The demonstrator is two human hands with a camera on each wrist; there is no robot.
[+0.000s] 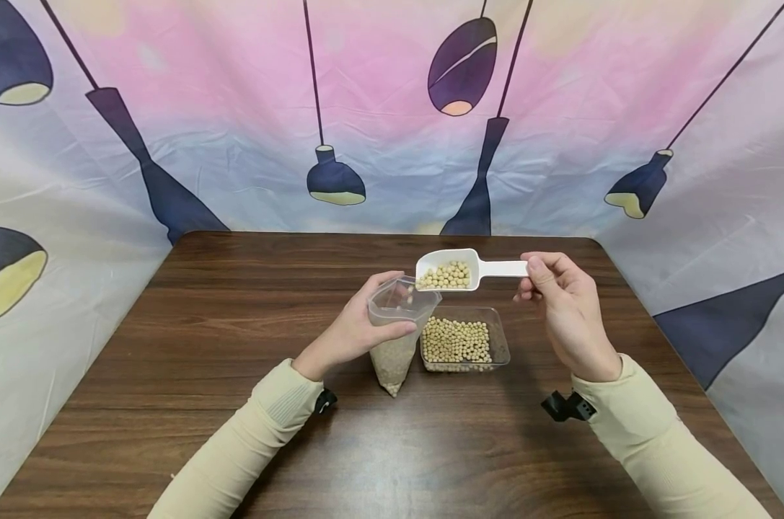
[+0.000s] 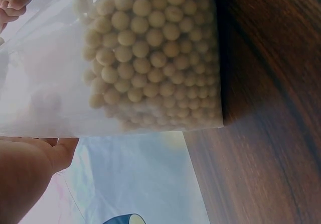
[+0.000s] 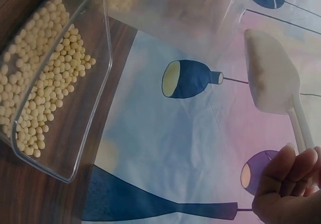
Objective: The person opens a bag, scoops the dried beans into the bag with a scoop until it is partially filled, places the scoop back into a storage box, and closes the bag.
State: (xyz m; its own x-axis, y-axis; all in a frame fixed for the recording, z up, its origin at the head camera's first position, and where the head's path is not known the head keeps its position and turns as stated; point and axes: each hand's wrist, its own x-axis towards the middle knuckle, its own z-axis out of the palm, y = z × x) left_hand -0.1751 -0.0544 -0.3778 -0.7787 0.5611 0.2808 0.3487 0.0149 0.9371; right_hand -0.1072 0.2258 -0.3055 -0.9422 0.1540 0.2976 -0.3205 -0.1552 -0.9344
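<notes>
My left hand grips a clear plastic bag near its open mouth, thumb across the front. Soybeans fill the bag's lower part, as the left wrist view shows close up. With thumb and fingers my right hand pinches the handle of a white scoop. The scoop carries a heap of soybeans, and its lip overlaps the bag's mouth in the head view. Below the scoop, a clear plastic container holds more soybeans, piled toward its left side.
All of this is over a dark wood-grain table. Behind the table hangs a cloth backdrop printed with lamps. Dark devices are strapped at both wrists, over light sleeves.
</notes>
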